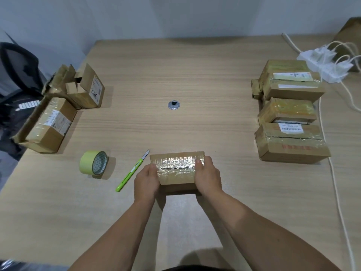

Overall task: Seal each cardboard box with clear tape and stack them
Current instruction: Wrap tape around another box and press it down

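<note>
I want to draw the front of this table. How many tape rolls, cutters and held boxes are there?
Lime-green roll of tape: 1
Green plastic utility knife: 1
Taped brown cardboard box, held by left hand and right hand: 1
Total: 3

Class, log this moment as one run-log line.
left hand, right hand grip taped box by its ends | tape roll, green cutter lie left of it | sealed boxes right | open boxes left
</note>
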Motion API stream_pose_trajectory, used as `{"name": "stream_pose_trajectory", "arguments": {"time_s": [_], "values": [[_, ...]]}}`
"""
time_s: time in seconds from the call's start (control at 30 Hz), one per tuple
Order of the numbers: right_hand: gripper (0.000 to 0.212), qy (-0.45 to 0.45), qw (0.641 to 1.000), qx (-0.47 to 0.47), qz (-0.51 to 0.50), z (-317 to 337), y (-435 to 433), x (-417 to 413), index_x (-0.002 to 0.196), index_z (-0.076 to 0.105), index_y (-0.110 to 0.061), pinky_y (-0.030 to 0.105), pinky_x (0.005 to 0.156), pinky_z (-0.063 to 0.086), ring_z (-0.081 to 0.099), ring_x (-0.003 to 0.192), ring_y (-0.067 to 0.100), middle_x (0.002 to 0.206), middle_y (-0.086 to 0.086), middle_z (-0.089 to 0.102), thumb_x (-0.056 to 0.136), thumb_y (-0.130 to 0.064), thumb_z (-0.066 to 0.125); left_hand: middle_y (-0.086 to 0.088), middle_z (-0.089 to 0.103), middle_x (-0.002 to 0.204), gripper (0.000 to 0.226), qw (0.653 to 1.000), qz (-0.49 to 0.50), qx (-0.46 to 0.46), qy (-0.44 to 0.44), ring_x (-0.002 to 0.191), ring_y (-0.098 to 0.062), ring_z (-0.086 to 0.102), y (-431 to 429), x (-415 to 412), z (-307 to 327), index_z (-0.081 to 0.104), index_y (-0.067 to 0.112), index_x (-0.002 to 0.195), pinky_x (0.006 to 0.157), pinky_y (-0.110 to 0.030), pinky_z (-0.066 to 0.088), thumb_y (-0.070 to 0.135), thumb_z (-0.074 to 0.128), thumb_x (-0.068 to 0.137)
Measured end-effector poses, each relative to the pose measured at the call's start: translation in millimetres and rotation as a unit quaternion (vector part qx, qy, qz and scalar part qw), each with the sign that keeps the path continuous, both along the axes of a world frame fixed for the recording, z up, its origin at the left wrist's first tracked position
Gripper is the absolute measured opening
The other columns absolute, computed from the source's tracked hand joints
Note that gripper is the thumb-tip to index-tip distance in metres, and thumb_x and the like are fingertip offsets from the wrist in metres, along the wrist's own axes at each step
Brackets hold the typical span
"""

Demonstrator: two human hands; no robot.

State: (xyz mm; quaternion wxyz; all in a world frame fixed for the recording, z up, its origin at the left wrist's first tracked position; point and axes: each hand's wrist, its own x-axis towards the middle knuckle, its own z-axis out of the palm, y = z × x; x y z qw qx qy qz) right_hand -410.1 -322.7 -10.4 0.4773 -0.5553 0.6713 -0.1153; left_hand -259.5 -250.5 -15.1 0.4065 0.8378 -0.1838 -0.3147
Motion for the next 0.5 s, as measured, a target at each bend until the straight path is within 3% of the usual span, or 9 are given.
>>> {"name": "stream_pose_trajectory", "arguments": {"time_s": [0.07,0.17,0.27,0.5], "values": [[0.05,0.006,1.0,0.018,-0.004,5.7,-4.8,3.8,0.138,0.039,-0.019,0.043,0.087,0.05,0.058,0.101,0.03,0.113,0.007,0.06,0.102,-0.054,0.037,-0.007,0.067,0.092,0.038,1.0,0.005,0.023,0.001,0.097,-0.033,0.061,-4.9,2.7,3.0,0.066,0.015,0.086,0.081,-0.04,0.046,0.041,0.043,0.102],[0.079,0.04,0.999,0.029,-0.001,12.5,-5.1,13.3,0.143,0.029,-0.019,0.042,0.086,0.047,0.058,0.113,0.034,0.126,0.008,0.057,0.088,-0.072,0.05,-0.007,0.061,0.105,0.057,0.988,-0.063,0.121,-0.065,0.106,-0.033,0.058,-16.7,-6.0,8.5,0.056,0.009,0.11,0.082,-0.037,0.041,0.063,0.049,0.094],[0.079,0.075,0.997,0.009,-0.007,9.8,2.0,18.7,0.136,0.032,-0.022,0.044,0.087,0.049,0.059,0.112,0.034,0.127,0.007,0.059,0.084,-0.077,0.053,-0.014,0.059,0.118,0.069,0.982,-0.064,0.154,-0.085,0.116,-0.037,0.056,-21.4,-13.7,13.2,0.046,0.006,0.127,0.082,-0.035,0.035,0.064,0.053,0.092],[0.048,0.062,0.998,-0.024,0.008,5.6,-0.9,11.4,0.141,0.034,-0.022,0.045,0.087,0.047,0.058,0.109,0.035,0.123,0.011,0.062,0.104,-0.054,0.034,-0.013,0.057,0.1,0.038,0.983,-0.08,0.122,-0.116,0.106,-0.039,0.056,-17.1,-3.2,2.9,0.047,0.011,0.102,0.078,-0.037,0.036,0.048,0.043,0.103]]}}
